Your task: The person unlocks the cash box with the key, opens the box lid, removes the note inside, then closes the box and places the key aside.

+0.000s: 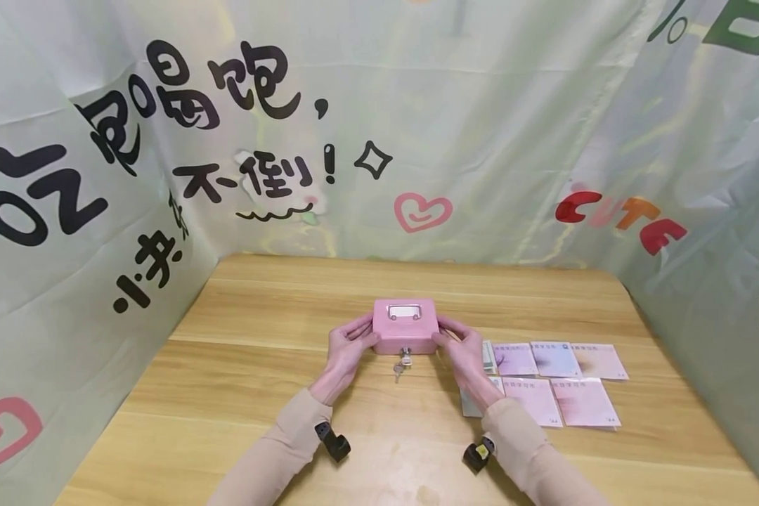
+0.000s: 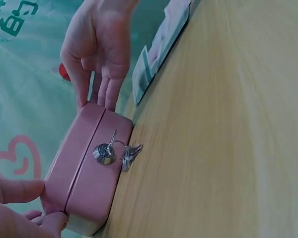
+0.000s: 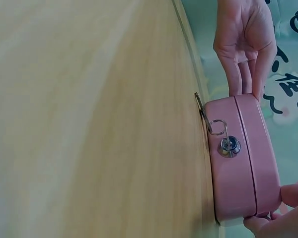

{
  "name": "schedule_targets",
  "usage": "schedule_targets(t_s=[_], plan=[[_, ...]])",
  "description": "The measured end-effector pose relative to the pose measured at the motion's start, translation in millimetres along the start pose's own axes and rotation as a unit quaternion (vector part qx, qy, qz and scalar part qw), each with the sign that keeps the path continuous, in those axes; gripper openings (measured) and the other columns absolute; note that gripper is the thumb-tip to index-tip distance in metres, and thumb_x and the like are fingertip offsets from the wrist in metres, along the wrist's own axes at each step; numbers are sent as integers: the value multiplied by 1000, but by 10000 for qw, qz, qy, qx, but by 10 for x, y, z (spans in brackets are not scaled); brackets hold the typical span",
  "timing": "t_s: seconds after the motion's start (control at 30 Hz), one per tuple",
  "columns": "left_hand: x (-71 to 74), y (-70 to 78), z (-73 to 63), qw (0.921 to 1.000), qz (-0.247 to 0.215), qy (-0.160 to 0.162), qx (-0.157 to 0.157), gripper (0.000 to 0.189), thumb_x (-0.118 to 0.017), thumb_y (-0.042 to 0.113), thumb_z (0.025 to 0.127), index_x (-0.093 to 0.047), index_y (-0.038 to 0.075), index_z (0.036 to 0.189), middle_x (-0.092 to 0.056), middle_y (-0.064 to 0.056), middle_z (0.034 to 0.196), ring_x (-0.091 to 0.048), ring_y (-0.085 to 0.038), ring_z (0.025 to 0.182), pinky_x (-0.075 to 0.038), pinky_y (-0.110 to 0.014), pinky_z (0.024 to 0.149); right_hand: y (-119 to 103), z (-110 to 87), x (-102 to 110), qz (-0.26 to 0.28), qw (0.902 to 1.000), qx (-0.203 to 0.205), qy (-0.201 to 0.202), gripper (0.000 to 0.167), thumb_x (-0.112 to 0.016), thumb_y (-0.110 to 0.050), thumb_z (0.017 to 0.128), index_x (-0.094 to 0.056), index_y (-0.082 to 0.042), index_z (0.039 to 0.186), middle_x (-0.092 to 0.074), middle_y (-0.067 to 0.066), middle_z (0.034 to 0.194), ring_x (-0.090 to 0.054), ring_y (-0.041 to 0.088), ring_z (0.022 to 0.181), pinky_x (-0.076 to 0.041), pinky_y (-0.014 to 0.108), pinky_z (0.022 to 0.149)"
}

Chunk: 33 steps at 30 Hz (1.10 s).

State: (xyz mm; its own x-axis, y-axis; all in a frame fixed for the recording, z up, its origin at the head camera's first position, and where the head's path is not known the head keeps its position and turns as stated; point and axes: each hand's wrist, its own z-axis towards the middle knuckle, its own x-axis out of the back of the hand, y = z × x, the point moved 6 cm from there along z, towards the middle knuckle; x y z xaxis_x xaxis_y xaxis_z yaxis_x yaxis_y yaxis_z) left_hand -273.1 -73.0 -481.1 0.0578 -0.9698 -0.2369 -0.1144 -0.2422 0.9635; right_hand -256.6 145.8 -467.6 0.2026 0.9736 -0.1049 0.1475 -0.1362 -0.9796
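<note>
A pink metal cash box (image 1: 407, 339) sits on the table with its lid down and a silver handle on top. Its lock (image 2: 105, 154) faces the person, with a key in it and more keys (image 1: 398, 369) hanging from a ring. My left hand (image 1: 348, 349) holds the box's left side, the thumb near the front corner. On the opposite side, my right hand (image 1: 463, 353) grips it likewise, as the right wrist view shows with its fingers (image 3: 268, 223) at the lid seam. Parts of the fingers behind the box are hidden.
Two rows of colourful paper notes (image 1: 531, 403) lie on the wooden table (image 1: 228, 393) to the right of the box, partly covered by the right forearm. Printed cloth curtains (image 1: 481, 140) enclose the table at the back and both sides.
</note>
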Motion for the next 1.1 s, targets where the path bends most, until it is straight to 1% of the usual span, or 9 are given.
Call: schedule_targets(t_s=[0.13,0.27,0.37,0.5,0.63,0.77,0.83,0.97,1.1], plan=[[43,30,11,9995,173,-273,-28,63,-61,-18,82,-45,-13,142,-43,-33,150,-43,-42,144,-40,-40,120,20,12,-59,-27,10000,-47,-83,50,-58,11,88,-53,10,138,-49,30,147,-49,40,139,-53,5,80],[64,89,57,9950,257,-958,-101,80,-52,-20,81,-21,-9,155,-17,-29,165,-18,-40,155,-17,-46,131,41,31,-158,-63,9998,-105,-177,51,-59,11,87,-54,7,138,-51,27,147,-51,38,137,-54,9,80],[85,112,96,9896,412,-1378,-66,89,-49,-20,81,-7,-5,159,-1,-24,168,-4,-36,158,-4,-46,132,52,52,-231,-18,9996,-113,-257,51,-58,11,87,-55,5,138,-51,25,148,-52,37,137,-55,9,82],[114,115,141,9831,817,-1637,-44,97,-59,-15,83,-1,-2,160,6,-20,169,0,-33,159,-1,-44,132,69,76,-300,63,9995,-96,-302,51,-57,13,87,-55,6,137,-52,26,147,-53,37,136,-56,9,86],[120,118,183,9782,1190,-1694,-134,106,-69,-13,78,-2,-4,159,4,-22,169,-2,-34,159,-3,-44,132,89,91,-335,38,9995,-88,-317,50,-57,12,88,-55,5,137,-52,26,147,-54,38,134,-57,15,93],[130,107,230,9776,1394,-1569,-161,109,-71,-14,73,-5,-4,159,-2,-25,169,-5,-34,158,-5,-44,132,98,63,-343,125,9992,41,-384,49,-56,12,89,-54,6,138,-51,27,148,-52,39,137,-54,23,104],[131,93,256,9775,1449,-1522,-161,108,-71,-15,74,-6,-4,159,-4,-24,169,-6,-34,159,-6,-43,132,98,19,-338,209,9987,196,-432,51,-56,13,87,-53,8,138,-51,30,146,-52,40,136,-54,25,105],[128,79,299,9786,1470,-1417,-268,106,-71,-14,75,-7,-4,159,-7,-24,168,-8,-34,158,-8,-43,132,98,-73,-305,365,9978,423,-345,52,-61,14,81,-55,9,132,-58,26,128,-64,29,115,-60,20,92],[124,84,337,9798,1518,-1227,-441,107,-73,-11,75,-8,-4,159,-7,-25,168,-9,-37,158,-9,-45,132,127,-90,-286,12,9993,258,-280,47,-67,8,78,-59,8,124,-59,16,113,-62,12,87,-57,16,73]])
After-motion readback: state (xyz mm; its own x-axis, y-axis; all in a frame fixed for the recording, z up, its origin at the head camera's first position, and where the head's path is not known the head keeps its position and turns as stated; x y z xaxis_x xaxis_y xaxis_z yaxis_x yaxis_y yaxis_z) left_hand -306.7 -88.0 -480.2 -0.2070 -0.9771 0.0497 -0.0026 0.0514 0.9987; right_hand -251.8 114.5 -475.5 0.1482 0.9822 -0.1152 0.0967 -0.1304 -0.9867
